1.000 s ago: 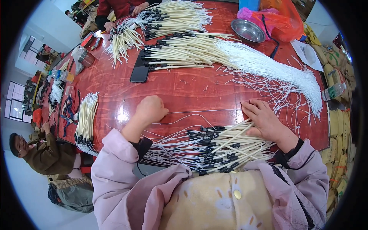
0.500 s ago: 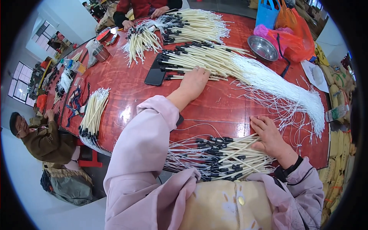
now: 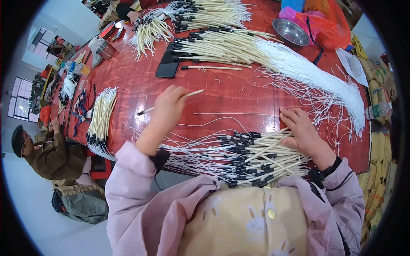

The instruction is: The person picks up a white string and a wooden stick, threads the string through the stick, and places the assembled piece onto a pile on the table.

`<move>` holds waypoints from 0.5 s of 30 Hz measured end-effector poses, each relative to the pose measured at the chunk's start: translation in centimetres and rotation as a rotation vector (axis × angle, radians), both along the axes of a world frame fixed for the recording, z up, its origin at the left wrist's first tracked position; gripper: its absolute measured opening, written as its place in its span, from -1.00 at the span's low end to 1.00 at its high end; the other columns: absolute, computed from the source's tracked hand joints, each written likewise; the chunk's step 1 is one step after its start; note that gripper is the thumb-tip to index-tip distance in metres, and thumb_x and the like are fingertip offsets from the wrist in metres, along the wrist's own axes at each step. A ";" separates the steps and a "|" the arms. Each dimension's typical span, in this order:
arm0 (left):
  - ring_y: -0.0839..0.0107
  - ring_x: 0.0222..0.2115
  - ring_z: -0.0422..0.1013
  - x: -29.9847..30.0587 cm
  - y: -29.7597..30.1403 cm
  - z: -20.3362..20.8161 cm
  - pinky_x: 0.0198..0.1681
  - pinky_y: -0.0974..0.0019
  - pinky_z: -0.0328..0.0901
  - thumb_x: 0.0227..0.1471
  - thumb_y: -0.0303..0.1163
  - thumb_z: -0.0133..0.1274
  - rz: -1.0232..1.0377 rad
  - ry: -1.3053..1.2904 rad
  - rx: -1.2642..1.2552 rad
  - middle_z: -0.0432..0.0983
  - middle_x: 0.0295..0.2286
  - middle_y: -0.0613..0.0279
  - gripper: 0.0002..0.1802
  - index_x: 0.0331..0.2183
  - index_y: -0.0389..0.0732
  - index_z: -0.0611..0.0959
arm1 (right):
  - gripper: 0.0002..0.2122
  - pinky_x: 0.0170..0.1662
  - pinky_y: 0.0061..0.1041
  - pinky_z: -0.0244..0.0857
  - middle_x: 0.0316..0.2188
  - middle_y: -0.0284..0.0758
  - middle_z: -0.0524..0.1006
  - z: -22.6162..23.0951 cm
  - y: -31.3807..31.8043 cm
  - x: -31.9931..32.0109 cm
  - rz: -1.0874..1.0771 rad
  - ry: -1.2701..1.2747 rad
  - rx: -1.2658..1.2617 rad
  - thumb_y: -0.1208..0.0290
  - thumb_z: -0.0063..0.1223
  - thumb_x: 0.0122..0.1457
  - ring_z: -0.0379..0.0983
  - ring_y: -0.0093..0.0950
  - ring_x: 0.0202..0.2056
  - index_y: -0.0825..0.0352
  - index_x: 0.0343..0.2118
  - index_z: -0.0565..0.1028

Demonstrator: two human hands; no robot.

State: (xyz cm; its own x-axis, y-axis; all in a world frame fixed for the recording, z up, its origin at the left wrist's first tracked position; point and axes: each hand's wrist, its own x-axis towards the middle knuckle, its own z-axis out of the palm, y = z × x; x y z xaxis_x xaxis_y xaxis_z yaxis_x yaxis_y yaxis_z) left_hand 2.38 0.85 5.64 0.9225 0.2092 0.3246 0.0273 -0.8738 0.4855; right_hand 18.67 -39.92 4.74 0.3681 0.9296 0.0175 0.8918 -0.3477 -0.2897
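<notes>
My left hand [image 3: 167, 106], blurred by motion, grips a slim cream stick [image 3: 195, 92] with a black end [image 3: 140, 113] above the red table. My right hand [image 3: 301, 134] lies with its fingers stretched out at the edge of a pile of similar sticks [image 3: 273, 155]. Its thumb rests by the pile's upper sticks. The pile's black fittings lie toward its left, and white cords [image 3: 200, 155] trail out from them. Farther off lies a large bundle of cream sticks [image 3: 226, 47] with long white strings [image 3: 307, 81] fanning right. One single stick [image 3: 213, 67] lies in front of that bundle.
A black phone [image 3: 168, 64] lies left of the large bundle. A metal bowl [image 3: 291, 32] and an orange plastic bag [image 3: 326, 25] are at the far right. Another stick bundle [image 3: 101, 115] lies left. A clear bottle [image 3: 378, 110] is beyond the table's right edge. A person [image 3: 53, 158] sits at left.
My left hand has drawn back from the large bundle toward me and left, now with one stick in it. My right hand stays by the near pile. The head view has shifted slightly.
</notes>
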 end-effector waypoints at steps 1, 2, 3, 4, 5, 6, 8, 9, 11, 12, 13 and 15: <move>-0.12 -0.31 0.47 -1.6 0.4 0.2 -0.26 -0.01 0.36 0.10 -0.51 0.08 0.056 0.051 0.013 0.51 -0.38 -0.05 -0.90 -0.30 -0.26 0.64 | -0.10 0.25 -0.08 0.12 0.23 -0.04 0.35 0.1 0.1 0.0 -0.009 0.004 -0.001 -0.34 -0.03 0.08 0.25 -0.02 0.16 0.57 0.12 0.41; -0.12 -0.31 0.47 -3.1 0.9 0.2 -0.26 -0.01 0.36 0.10 -0.51 0.08 0.058 0.056 0.013 0.51 -0.38 -0.05 -0.90 -0.30 -0.26 0.64 | -0.10 0.25 -0.08 0.12 0.23 -0.04 0.35 0.2 0.2 0.1 -0.006 0.009 -0.001 -0.34 -0.03 0.08 0.25 -0.02 0.16 0.57 0.12 0.41; -0.12 -0.31 0.47 -4.6 1.5 0.0 -0.26 0.00 0.37 0.10 -0.50 0.08 0.066 0.098 -0.012 0.52 -0.37 -0.05 -0.89 -0.29 -0.26 0.64 | -0.10 0.25 -0.09 0.12 0.22 -0.04 0.35 0.1 0.2 0.1 -0.003 0.005 0.001 -0.34 -0.04 0.08 0.25 -0.02 0.16 0.58 0.12 0.41; -0.11 -0.31 0.48 -5.6 1.9 -0.3 -0.25 0.01 0.37 0.10 -0.50 0.08 0.073 0.138 -0.038 0.52 -0.37 -0.05 -0.89 -0.29 -0.27 0.65 | -0.10 0.25 -0.09 0.12 0.22 -0.04 0.35 0.1 0.2 0.1 -0.002 -0.001 0.002 -0.34 -0.04 0.08 0.25 -0.02 0.16 0.58 0.11 0.41; -0.11 -0.31 0.48 -6.3 2.0 -0.6 -0.25 0.02 0.37 0.10 -0.50 0.08 0.082 0.176 -0.066 0.53 -0.36 -0.04 -0.89 -0.28 -0.27 0.65 | -0.10 0.25 -0.09 0.12 0.22 -0.04 0.36 0.1 0.3 0.0 0.002 -0.010 0.002 -0.34 -0.04 0.08 0.25 -0.02 0.16 0.58 0.11 0.41; -0.11 -0.31 0.48 -6.5 2.0 -0.8 -0.25 0.02 0.37 0.10 -0.50 0.08 0.084 0.177 -0.067 0.53 -0.36 -0.04 -0.89 -0.28 -0.27 0.65 | -0.10 0.25 -0.09 0.12 0.22 -0.04 0.36 0.2 0.3 -0.2 0.004 -0.008 0.001 -0.34 -0.04 0.08 0.25 -0.02 0.16 0.58 0.11 0.41; -0.07 -0.34 0.49 -6.8 2.0 -1.4 -0.27 0.10 0.36 0.09 -0.54 0.09 0.048 0.152 -0.020 0.53 -0.39 -0.05 -0.87 -0.27 -0.30 0.66 | -0.10 0.25 -0.10 0.13 0.21 -0.03 0.36 0.3 0.4 -0.4 -0.003 -0.018 -0.004 -0.35 -0.05 0.09 0.25 -0.02 0.16 0.59 0.10 0.41; -0.06 -0.36 0.49 -6.9 1.9 -1.5 -0.28 0.13 0.36 0.09 -0.57 0.09 0.030 0.139 0.003 0.53 -0.40 -0.06 -0.86 -0.27 -0.32 0.66 | -0.10 0.24 -0.10 0.13 0.21 -0.03 0.36 0.3 0.4 -0.5 -0.007 -0.023 -0.006 -0.35 -0.05 0.09 0.25 -0.02 0.16 0.60 0.10 0.41; -0.06 -0.36 0.49 -6.7 1.6 -1.5 -0.27 0.13 0.36 0.09 -0.56 0.09 0.025 0.149 0.015 0.53 -0.39 -0.06 -0.86 -0.27 -0.32 0.66 | -0.10 0.24 -0.10 0.13 0.21 -0.02 0.35 0.3 0.5 -0.6 -0.005 -0.034 -0.013 -0.35 -0.05 0.09 0.26 -0.02 0.16 0.60 0.10 0.41; -0.06 -0.35 0.50 -6.5 1.4 -1.4 -0.27 0.13 0.37 0.09 -0.56 0.09 0.023 0.159 0.028 0.53 -0.39 -0.06 -0.86 -0.26 -0.32 0.66 | -0.09 0.24 -0.10 0.13 0.21 -0.02 0.35 0.3 0.6 -0.7 -0.002 -0.045 -0.019 -0.35 -0.06 0.09 0.26 -0.03 0.16 0.60 0.10 0.41; -0.07 -0.34 0.50 -6.4 1.3 -1.4 -0.27 0.12 0.37 0.09 -0.56 0.09 0.021 0.168 0.042 0.54 -0.39 -0.06 -0.86 -0.26 -0.32 0.66 | -0.09 0.24 -0.11 0.13 0.21 -0.01 0.35 0.3 0.7 -0.8 0.001 -0.056 -0.024 -0.36 -0.06 0.09 0.26 -0.03 0.15 0.60 0.10 0.41; -0.07 -0.34 0.50 -6.2 0.9 -1.2 -0.26 0.12 0.37 0.09 -0.56 0.09 0.021 0.176 0.040 0.54 -0.39 -0.06 -0.86 -0.26 -0.32 0.66 | -0.10 0.24 -0.11 0.13 0.21 -0.01 0.35 0.4 0.8 -0.8 0.002 -0.066 -0.026 -0.35 -0.04 0.08 0.26 -0.03 0.15 0.60 0.09 0.41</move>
State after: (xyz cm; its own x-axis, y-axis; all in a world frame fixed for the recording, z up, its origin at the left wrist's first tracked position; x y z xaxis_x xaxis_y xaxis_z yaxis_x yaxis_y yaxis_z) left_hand -3.79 1.79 4.44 0.9614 0.2188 0.1668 0.1269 -0.8906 0.4366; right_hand 17.88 -39.16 5.13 0.3652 0.9308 0.0173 0.9093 -0.3526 -0.2208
